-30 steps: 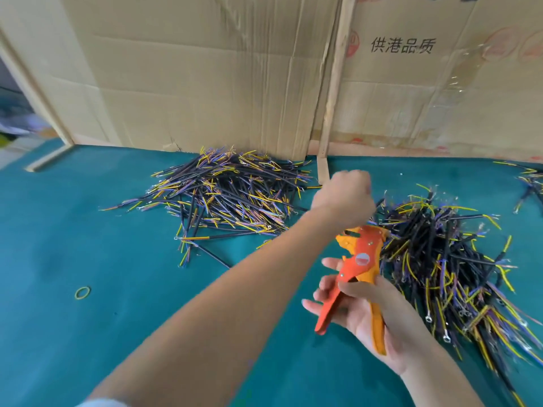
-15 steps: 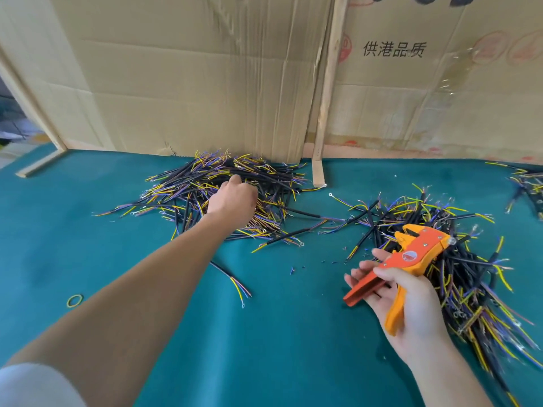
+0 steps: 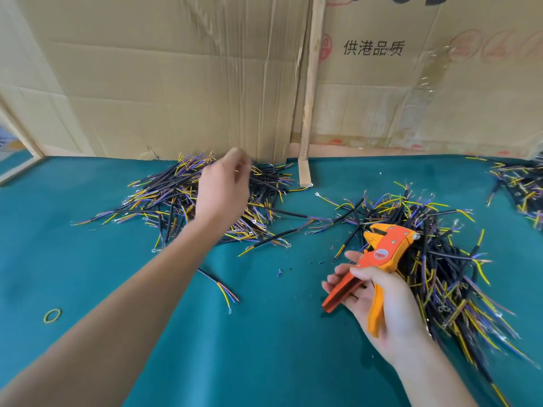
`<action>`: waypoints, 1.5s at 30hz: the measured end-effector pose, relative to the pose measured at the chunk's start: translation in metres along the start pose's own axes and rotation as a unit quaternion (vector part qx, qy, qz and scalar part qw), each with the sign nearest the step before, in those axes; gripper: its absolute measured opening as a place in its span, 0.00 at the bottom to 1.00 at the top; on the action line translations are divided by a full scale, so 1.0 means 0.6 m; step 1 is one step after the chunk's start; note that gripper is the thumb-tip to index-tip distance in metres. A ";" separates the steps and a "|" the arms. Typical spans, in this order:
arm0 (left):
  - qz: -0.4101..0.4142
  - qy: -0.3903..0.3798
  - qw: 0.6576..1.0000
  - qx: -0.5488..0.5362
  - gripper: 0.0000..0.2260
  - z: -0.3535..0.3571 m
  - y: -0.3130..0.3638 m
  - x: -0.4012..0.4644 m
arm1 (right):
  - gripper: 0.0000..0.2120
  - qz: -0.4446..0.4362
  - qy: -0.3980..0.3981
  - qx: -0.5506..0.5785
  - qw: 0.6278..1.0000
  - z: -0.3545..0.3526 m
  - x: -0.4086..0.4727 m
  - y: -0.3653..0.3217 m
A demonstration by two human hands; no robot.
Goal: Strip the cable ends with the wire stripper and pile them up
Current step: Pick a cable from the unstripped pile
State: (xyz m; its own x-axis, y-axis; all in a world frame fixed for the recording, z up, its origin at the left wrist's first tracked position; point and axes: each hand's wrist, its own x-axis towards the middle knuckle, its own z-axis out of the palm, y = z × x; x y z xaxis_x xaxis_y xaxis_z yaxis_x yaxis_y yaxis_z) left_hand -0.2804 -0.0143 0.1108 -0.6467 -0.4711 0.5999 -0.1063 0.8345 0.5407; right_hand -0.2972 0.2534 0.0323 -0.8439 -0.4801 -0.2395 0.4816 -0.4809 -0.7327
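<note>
A left pile of short black cables (image 3: 164,201) with yellow, blue and purple cores lies at the back of the green table. My left hand (image 3: 223,189) hovers just above it, fingers loosely curled, with no cable visible in it. My right hand (image 3: 385,304) grips the handles of an orange wire stripper (image 3: 382,254), whose jaws point up and to the right. Just right of the stripper lies a second, larger pile of cables (image 3: 449,259). One loose cable (image 3: 219,284) lies on the cloth under my left forearm.
Cardboard sheets (image 3: 176,83) and a wooden strip (image 3: 308,113) wall off the table's back edge. A third cable heap (image 3: 523,186) sits at the far right. A yellow rubber band (image 3: 52,315) lies near the left front. Small insulation scraps (image 3: 279,271) dot the green cloth (image 3: 264,348).
My left hand went from beside the stripper to the left pile, touched down on it, and has now lifted slightly above it. My right hand with the stripper moved right, toward the second pile.
</note>
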 end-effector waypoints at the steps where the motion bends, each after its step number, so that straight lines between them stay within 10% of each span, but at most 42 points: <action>1: 0.032 0.005 0.999 -0.021 0.04 0.001 0.021 -0.019 | 0.22 0.007 -0.015 0.000 1.000 0.001 -0.002 -0.001; 8: 0.154 -0.016 0.987 -0.045 0.04 0.030 0.121 -0.190 | 0.28 0.029 -0.153 0.011 0.988 0.007 -0.015 -0.002; 20: -0.208 -0.122 0.940 -0.240 0.06 0.054 0.110 -0.248 | 0.18 0.014 -0.139 -0.049 0.989 0.010 -0.015 0.000; 45: -0.389 -0.032 0.830 -0.399 0.04 0.101 0.065 -0.183 | 0.25 0.083 -0.171 -0.020 0.982 0.024 0.076 0.011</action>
State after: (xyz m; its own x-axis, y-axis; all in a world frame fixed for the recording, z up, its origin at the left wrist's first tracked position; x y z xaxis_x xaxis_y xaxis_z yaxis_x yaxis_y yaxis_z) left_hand -0.2597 0.0875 0.0304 -0.6594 -0.7402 -0.1319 0.0074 -0.1818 0.9833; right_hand -0.3292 0.2174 0.0256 -0.6222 -0.7712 -0.1348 0.5902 -0.3489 -0.7280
